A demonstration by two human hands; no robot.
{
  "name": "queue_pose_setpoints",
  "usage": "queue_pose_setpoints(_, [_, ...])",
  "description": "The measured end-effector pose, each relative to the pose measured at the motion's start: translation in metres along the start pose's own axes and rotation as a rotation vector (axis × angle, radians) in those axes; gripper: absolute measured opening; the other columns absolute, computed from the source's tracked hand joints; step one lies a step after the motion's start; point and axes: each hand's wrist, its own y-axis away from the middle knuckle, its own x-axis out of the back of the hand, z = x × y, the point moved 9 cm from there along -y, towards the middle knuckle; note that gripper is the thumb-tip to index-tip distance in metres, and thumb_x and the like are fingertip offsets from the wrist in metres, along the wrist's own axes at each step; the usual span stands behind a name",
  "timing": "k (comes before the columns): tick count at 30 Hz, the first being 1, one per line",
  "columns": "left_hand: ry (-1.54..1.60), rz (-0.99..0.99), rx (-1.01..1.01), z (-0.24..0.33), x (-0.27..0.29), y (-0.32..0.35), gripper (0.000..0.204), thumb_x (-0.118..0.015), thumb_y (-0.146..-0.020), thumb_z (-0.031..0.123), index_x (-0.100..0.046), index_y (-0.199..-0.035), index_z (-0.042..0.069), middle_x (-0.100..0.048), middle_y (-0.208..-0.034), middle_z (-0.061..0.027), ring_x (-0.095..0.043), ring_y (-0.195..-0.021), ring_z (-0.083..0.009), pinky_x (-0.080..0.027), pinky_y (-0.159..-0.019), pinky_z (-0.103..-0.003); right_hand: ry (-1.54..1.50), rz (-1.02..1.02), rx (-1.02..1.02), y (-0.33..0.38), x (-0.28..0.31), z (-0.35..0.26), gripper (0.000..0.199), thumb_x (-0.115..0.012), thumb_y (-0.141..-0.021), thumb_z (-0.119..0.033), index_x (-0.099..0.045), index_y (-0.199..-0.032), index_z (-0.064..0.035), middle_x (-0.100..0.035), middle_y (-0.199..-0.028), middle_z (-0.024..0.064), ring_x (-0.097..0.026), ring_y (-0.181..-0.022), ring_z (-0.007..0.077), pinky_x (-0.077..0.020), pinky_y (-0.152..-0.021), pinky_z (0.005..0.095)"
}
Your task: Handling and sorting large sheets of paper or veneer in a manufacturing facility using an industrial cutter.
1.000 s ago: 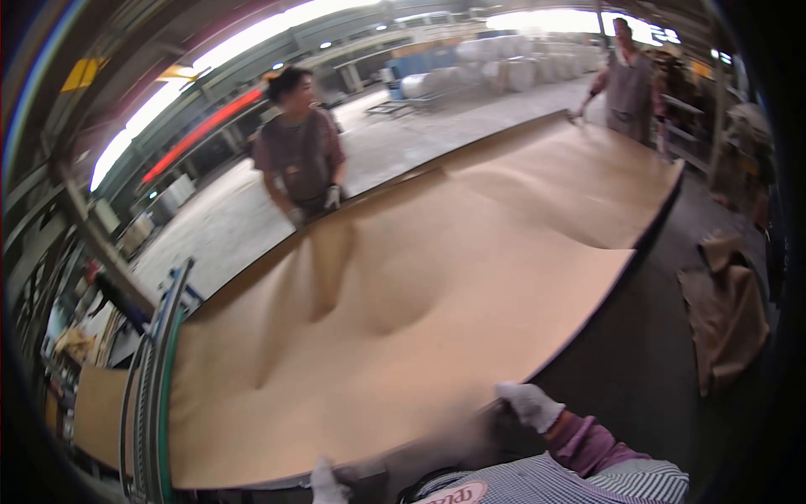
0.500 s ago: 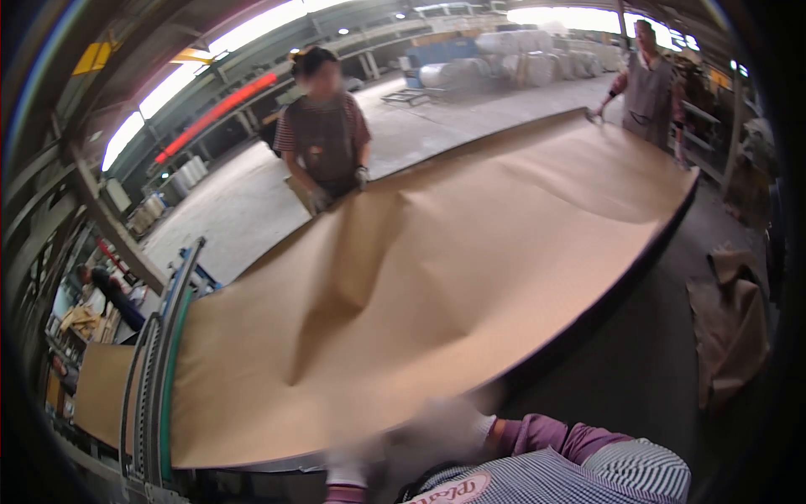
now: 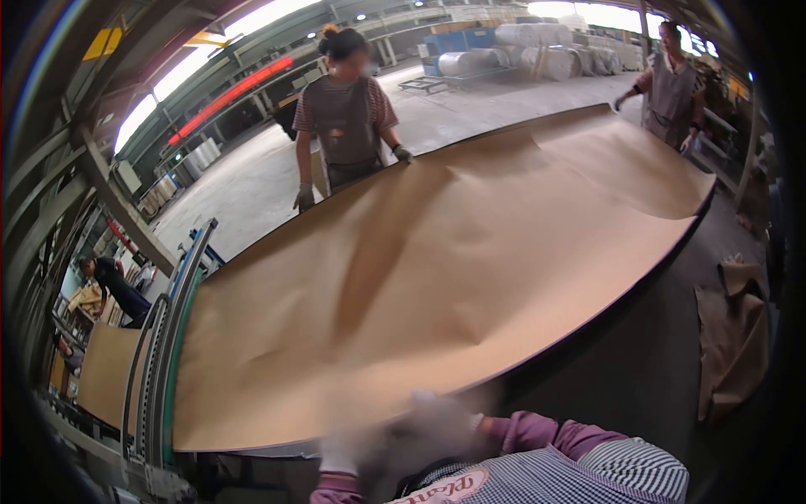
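Observation:
A large brown sheet (image 3: 470, 244), rippled and with a broad fold across its middle, stretches from beside me to the far right. Along its near edge are both my hands in whitish gloves. My left hand (image 3: 342, 441) is smeared by motion near the sheet's lower edge. To its right, my right hand (image 3: 445, 420) is also blurred, close to or on that same edge. Neither hand's fingers can be made out, so whether they grip the sheet is not visible.
A co-worker (image 3: 346, 126) stands across the sheet, and another person (image 3: 672, 92) is at its far right end. At left, a metal machine frame (image 3: 164, 361) borders the sheet. Brown folded material (image 3: 732, 336) lies at right; wrapped rolls (image 3: 537, 50) stand behind.
The fold in the sheet has softened and changed shape. The co-worker across stands more upright, with hands farther apart. The scene has shifted slightly right in view. My hands stay near the same edge, blurred.

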Motion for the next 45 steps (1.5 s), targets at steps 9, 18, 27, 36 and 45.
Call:
queue_pose_setpoints(9, [-0.418,0.631,0.242,0.105,0.094,0.033,0.057,-0.064,-0.077,0.037,-0.049,-0.126,0.011,-0.056,-0.111,-0.0141,-0.053,-0.08,-0.0345,-0.042,-0.07,-0.049,-0.183,0.097,0.016,0.051,0.014,-0.092,0.035,-0.048,-0.094,-0.04,-0.056,-0.085,-0.0075,-0.056,-0.064,0.0023,-0.051,-0.051,0.0108,-0.0429,-0.047,0.0253])
queue_pose_setpoints(18, [-0.237,0.535,0.129,0.076,0.084,0.01,0.019,-0.062,-0.084,0.029,-0.056,-0.096,0.016,-0.058,-0.074,-0.0025,-0.042,-0.043,-0.0131,-0.032,-0.036,-0.026,0.446,1.082,0.698,0.171,0.304,-0.236,0.03,-0.046,-0.091,-0.023,-0.054,-0.074,0.001,-0.053,-0.068,0.0213,-0.05,-0.059,0.0241,-0.041,-0.056,0.0385])
queue_pose_setpoints(27, [-0.054,0.097,0.341,-0.101,-0.104,0.033,0.021,-0.06,-0.091,0.024,-0.053,-0.104,0.008,-0.063,-0.081,-0.0111,-0.059,-0.047,-0.023,-0.051,-0.039,-0.032,-0.464,1.131,0.769,0.291,0.426,-0.17,0.056,-0.05,-0.093,-0.042,-0.049,-0.128,0.001,-0.053,-0.128,0.0097,-0.046,-0.12,0.0209,-0.0336,-0.103,0.0341])
queue_pose_setpoints(36, [0.149,0.044,0.444,-0.121,-0.144,0.014,0.041,-0.061,-0.089,0.018,-0.043,-0.12,0.0,-0.055,-0.11,-0.0215,-0.061,-0.088,-0.0432,-0.056,-0.071,-0.059,-0.515,1.043,0.164,0.11,0.297,-0.036,0.023,-0.065,-0.077,-0.02,-0.063,-0.091,-0.002,-0.062,-0.079,0.0069,-0.061,-0.062,0.0209,-0.0497,-0.054,0.0366])
queue_pose_setpoints(45, [-0.069,0.072,0.614,-0.095,-0.086,0.021,0.041,-0.067,-0.085,0.035,-0.053,-0.11,0.005,-0.06,-0.093,-0.0144,-0.063,-0.065,-0.0281,-0.056,-0.052,-0.042,0.072,1.402,0.195,0.134,0.401,-0.049,0.027,-0.059,-0.08,-0.028,-0.064,-0.078,-0.0021,-0.059,-0.071,0.0049,-0.058,-0.059,0.0199,-0.0467,-0.052,0.036])
